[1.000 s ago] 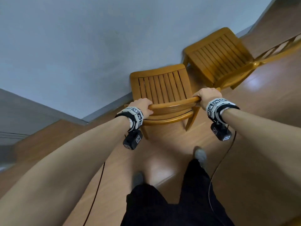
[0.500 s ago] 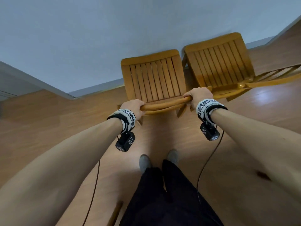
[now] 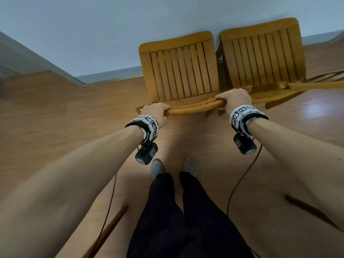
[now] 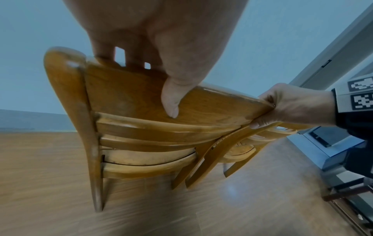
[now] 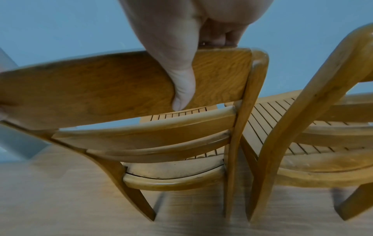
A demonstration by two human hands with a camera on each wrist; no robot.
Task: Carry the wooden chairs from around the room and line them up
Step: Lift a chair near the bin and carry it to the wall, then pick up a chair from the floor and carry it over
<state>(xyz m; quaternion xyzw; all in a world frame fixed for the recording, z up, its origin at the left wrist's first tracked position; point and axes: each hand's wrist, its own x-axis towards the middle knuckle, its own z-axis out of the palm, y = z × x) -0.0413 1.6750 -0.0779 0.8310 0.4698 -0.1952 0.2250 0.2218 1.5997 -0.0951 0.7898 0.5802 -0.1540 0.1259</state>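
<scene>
A wooden slatted chair (image 3: pixel 179 71) faces the pale wall, its seat right beside a second wooden chair (image 3: pixel 260 54) on the right. My left hand (image 3: pixel 155 112) grips the left end of its curved top rail (image 3: pixel 193 108), fingers over the top and thumb (image 4: pixel 171 99) on the near face. My right hand (image 3: pixel 234 98) grips the right end the same way, thumb (image 5: pixel 182 91) pressed on the rail (image 5: pixel 101 89). In the right wrist view the held chair's back post stands very close to the second chair's post (image 5: pixel 302 111).
Wooden floor (image 3: pixel 65 118) spreads left and behind. The pale wall (image 3: pixel 93 25) with its skirting runs just past the chair seats. My feet (image 3: pixel 157 167) stand right behind the held chair. A dark wooden strip (image 3: pixel 109 228) lies low left; metal furniture (image 4: pixel 333 151) stands at the right.
The held chair has swung round and moved up against the wall, now square beside the second chair. Both hands kept their grip on the top rail throughout.
</scene>
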